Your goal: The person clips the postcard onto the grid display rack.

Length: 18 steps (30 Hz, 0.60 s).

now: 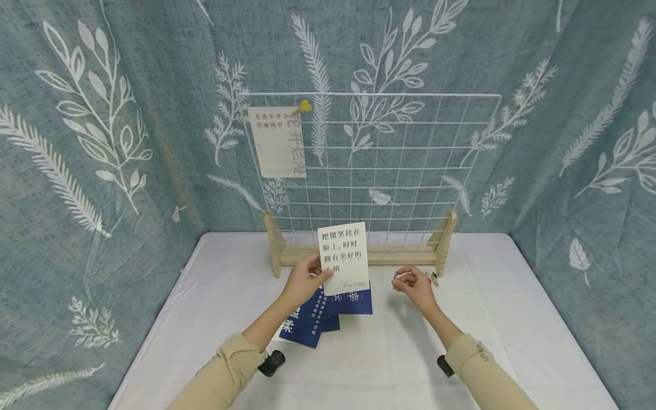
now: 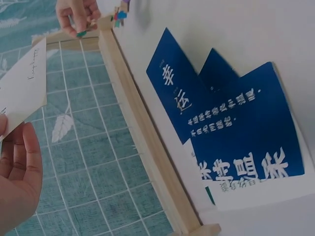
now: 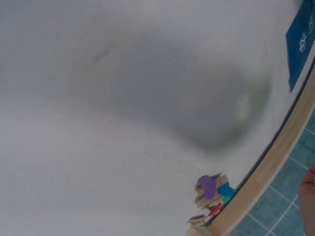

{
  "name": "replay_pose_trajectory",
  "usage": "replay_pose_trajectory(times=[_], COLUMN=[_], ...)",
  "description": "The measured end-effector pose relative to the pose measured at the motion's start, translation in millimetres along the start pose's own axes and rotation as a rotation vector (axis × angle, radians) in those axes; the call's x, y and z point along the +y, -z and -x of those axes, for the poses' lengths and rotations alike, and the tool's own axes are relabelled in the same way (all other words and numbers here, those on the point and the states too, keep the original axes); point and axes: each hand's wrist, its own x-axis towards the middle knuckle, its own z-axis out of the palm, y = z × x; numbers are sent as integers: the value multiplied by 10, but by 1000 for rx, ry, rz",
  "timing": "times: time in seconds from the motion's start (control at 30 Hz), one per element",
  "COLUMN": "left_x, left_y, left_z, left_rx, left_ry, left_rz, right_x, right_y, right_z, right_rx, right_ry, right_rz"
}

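White table [image 1: 174, 336]: "把微笑挂在脸上" card [image 1: 345, 259] pinched in left grip [image 1: 304, 279], green-tipped clip [image 2: 81, 34] in right grip [image 1: 417, 289]

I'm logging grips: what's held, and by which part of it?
Left hand holds the card by its lower left edge; right hand pinches a small green item, part unclear.

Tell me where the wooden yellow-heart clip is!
In the head view, the clip is upper left on the white wire grid, at the top right corner of the hanging cream paper card.

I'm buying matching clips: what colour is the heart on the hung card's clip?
The heart is yellow; it shows best in the head view.
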Motion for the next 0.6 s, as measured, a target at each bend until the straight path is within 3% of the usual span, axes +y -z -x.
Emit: replay_pose_trajectory(times=[0.2,0.43,0.6], left_x=[79,120,178], left_y=[47,76,100], left_z=[-65,-122,-162], left_rx=[-12,-18,-11], left_ry=[-2,-31,-40], left_rz=[-24,-13,-10], right_x=[-261,-71,-69], right_y=[-49,-50,-42], right_z=[83,47,46], right_rx=[-21,9,3], right_ry=[-12,-17,10], right_rz=[-35,4,-7])
